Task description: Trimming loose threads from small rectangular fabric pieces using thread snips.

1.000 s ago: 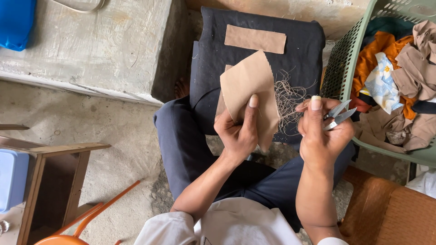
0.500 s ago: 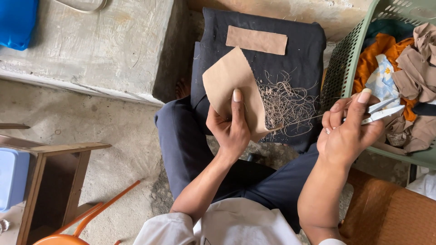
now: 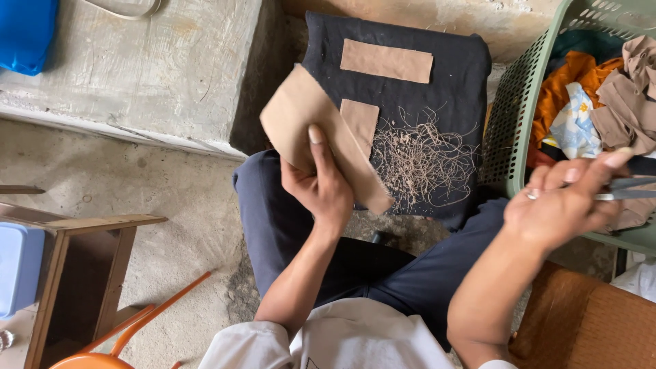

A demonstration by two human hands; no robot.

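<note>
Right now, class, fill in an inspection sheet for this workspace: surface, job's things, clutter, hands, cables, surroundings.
Surface: black cloth pad before the knees, on rough concrete.
Job's things: tan fabric piece in left hand; snips in right hand; two tan fabric rectangles lie on the pad.
Clutter: loose thread trimmings piled on the pad.
Hands: both closed on their things.
Cables: nothing seen.
Surroundings: green laundry basket of mixed fabrics to the right; wooden stool, orange chair frame to the left.
</note>
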